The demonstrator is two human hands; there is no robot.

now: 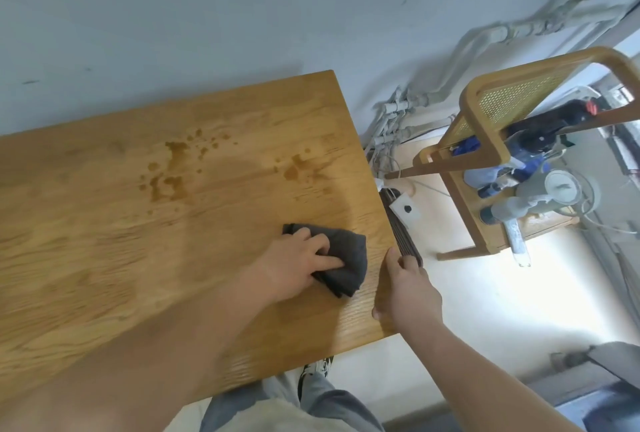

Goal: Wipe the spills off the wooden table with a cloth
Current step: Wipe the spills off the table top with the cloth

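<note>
Wooden table (pixel 104 224), rattan chair (pixel 485 120) alongside

To my right stands a light wooden rack with a woven cane panel (pixel 512 99), well apart from where I work. Crowded in it are a black bottle with a red cap (pixel 550 120), pale blue spray bottles (pixel 512 206) and a round white lid (pixel 561 187). Grey painted pipes (pixel 485 40) run along the pale wall (pixel 173 16). A white power adapter (pixel 405 210) lies on the cream floor (pixel 485 293).
</note>
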